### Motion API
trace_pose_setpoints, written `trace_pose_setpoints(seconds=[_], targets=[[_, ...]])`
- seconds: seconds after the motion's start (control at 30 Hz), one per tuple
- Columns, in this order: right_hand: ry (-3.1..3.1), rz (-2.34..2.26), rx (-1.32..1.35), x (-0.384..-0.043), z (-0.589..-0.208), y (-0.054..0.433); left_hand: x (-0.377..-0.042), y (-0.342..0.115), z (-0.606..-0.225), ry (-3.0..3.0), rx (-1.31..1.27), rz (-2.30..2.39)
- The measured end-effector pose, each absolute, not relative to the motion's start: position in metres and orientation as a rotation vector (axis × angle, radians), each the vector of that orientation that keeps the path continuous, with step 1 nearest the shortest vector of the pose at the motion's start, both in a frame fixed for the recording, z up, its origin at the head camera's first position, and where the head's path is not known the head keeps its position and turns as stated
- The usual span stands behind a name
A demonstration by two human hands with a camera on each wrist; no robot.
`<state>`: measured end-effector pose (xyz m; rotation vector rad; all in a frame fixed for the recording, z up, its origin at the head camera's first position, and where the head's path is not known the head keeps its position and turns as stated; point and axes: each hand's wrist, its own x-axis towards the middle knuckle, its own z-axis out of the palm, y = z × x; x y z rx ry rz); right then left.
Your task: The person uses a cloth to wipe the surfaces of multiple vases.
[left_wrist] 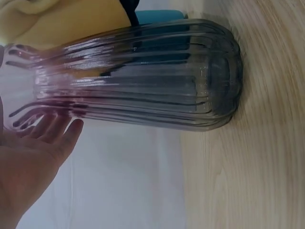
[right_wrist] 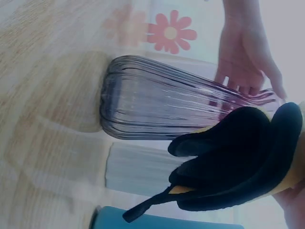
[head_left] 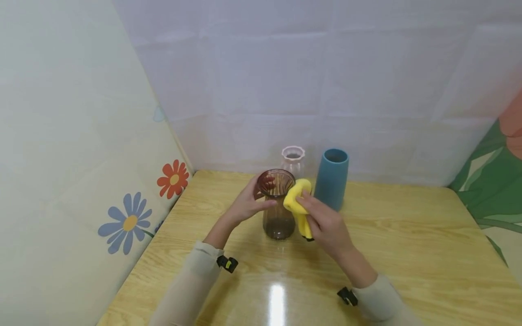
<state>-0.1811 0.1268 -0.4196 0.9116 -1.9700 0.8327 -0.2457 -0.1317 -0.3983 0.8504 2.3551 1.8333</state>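
A tall ribbed glass vase (head_left: 279, 224), purplish at the flared rim and greyish lower down, stands upright on the table. My left hand (head_left: 248, 204) holds it round the neck, with the thumb in front and fingers behind, as the left wrist view of the vase (left_wrist: 152, 86) also shows. In my right hand (head_left: 331, 228) a yellow cloth (head_left: 291, 202) is bunched up beside the vase's rim. The right wrist view shows the black side of the cloth (right_wrist: 233, 162) hanging in folds, with a narrow strip dangling. Whether the cloth touches the glass is hard to tell.
Behind the held vase stands a clear glass vase (head_left: 294, 163) with a pinkish scalloped rim. A blue tapered vase (head_left: 332, 181) is to its right, close to my right hand. The wood-grain table (head_left: 408, 235) meets a white sheet (head_left: 261, 90) at the back.
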Motion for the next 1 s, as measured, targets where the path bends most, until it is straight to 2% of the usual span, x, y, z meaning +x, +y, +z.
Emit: trace_pose_setpoints(seconds=[0.43,1.0], targets=[[-1.964,0.763,1.009,-0.195,-0.433,0.111,-0.247,-0.131,-0.399,2.338,0.779,1.884],[-2.010,0.711,1.029,-0.196,-0.444,0.105,-0.254,-0.134,-0.402,2.257,0.802,1.878]])
